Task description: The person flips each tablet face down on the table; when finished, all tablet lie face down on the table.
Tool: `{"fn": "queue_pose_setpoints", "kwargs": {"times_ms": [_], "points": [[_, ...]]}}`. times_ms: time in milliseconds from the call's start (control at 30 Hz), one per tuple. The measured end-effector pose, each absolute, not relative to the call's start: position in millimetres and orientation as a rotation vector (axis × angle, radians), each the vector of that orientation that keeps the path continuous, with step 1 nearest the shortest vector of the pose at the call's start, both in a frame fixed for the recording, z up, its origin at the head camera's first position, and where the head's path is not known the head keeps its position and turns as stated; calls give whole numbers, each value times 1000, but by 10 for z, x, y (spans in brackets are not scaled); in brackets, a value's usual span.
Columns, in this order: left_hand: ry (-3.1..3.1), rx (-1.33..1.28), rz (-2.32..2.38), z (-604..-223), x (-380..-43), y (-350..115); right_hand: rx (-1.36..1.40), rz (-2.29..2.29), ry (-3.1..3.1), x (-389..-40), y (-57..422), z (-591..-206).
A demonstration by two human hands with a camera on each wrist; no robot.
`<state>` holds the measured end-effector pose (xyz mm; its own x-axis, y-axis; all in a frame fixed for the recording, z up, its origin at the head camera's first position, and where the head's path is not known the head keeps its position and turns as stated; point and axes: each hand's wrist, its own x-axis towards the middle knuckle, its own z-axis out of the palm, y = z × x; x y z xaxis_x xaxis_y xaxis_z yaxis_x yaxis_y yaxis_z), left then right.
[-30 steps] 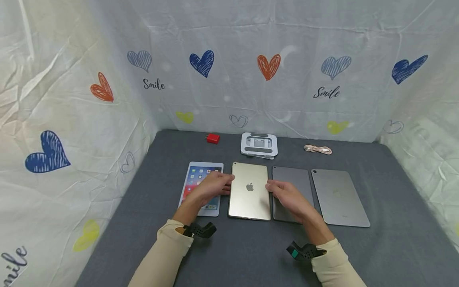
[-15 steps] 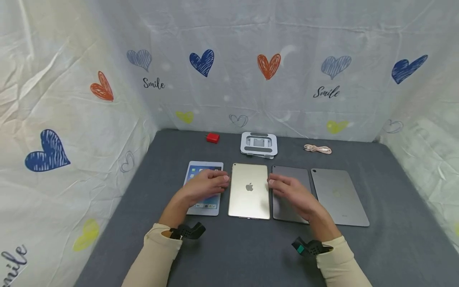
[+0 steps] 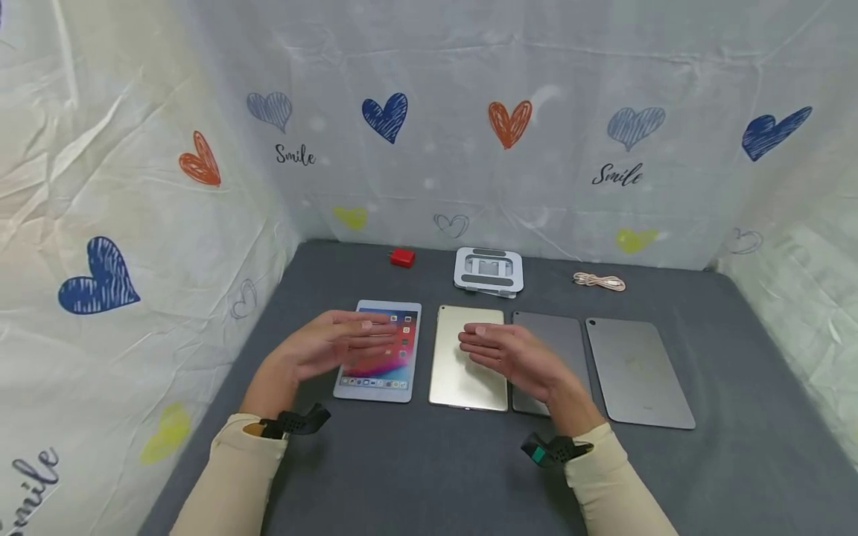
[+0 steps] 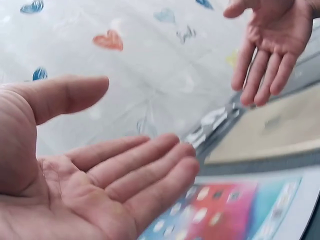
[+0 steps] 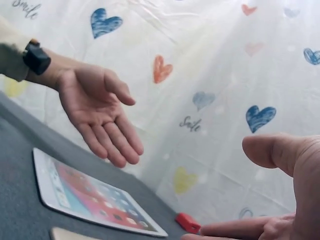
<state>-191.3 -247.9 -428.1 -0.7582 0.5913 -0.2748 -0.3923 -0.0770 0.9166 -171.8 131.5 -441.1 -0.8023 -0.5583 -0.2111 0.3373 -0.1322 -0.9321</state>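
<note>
A white-framed tablet lies with its lit screen up at the left of a row. My left hand hovers over its left part, fingers straight and palm turned inward, holding nothing. Beside it a gold tablet lies back up, its logo partly behind my right hand. That hand is held above the gold tablet and the dark grey tablet, fingers extended, nothing in it. In the left wrist view the left palm faces up with thumb apart. A lighter grey tablet lies face down at the right end.
Behind the row are a red charger plug, a folded silver stand and a coiled pale cable. A dark grey cloth covers the table. White sheets printed with hearts hang at the back and sides.
My hands have let go of the gold tablet's side edges. The left hand has moved left over the white tablet; the right has shifted left over the gold one. The tablets stay put.
</note>
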Motion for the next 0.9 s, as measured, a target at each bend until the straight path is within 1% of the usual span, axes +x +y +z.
{"fn": "queue_pose_setpoints", "kwargs": {"times_ms": [233, 500, 667, 900], "points": [[1416, 211, 1939, -4425, -1970, -2912, -160, -1997, 1462, -1790, 1064, -4476], [1486, 139, 1888, -4478, -2034, -3228, -23, -2009, 1413, -1806, 799, -4553], [1561, 77, 1832, -4458, -2076, -3325, 36, -1992, 1436, -1802, 678, -4573], [1602, -39, 1787, -4478, -2105, -3277, 72, -2003, 1401, -1806, 614, -4588]]}}
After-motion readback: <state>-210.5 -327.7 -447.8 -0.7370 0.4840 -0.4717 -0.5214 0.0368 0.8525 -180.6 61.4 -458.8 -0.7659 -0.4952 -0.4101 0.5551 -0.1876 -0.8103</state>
